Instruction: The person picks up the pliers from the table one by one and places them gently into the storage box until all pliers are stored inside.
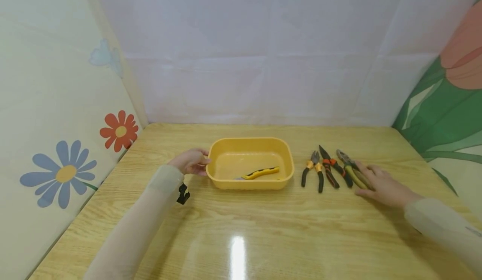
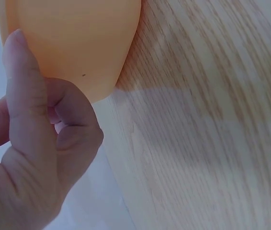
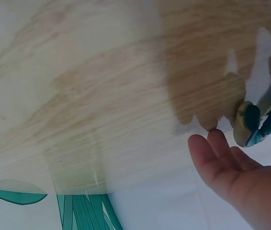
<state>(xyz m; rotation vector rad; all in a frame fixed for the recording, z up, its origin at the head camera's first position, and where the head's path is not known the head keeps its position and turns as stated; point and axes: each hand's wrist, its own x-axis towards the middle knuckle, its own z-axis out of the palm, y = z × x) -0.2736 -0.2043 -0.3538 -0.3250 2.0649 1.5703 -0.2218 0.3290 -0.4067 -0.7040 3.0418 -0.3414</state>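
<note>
A yellow plastic tray [image 1: 248,185] stands mid-table with a yellow-and-black utility knife [image 1: 261,172] lying inside. My left hand [image 1: 190,161] pinches its left end; in the left wrist view the thumb lies along the tray wall [image 2: 83,38] and the other fingers are curled. At the right, my right hand [image 1: 388,186] is at green-handled pliers [image 1: 350,172], covering part of their handles. In the right wrist view its fingers are loosely extended beside a pliers handle [image 3: 251,120]. To the left of these pliers lie orange-and-black pliers [image 1: 328,173] and yellow-and-black pliers [image 1: 320,179].
The wood-grain table [image 1: 263,221] ends at a pale cloth backdrop [image 1: 263,83]. Flower-patterned sheets [image 1: 56,104] flank both sides. A small black clip-like piece [image 1: 183,194] shows below the left wrist.
</note>
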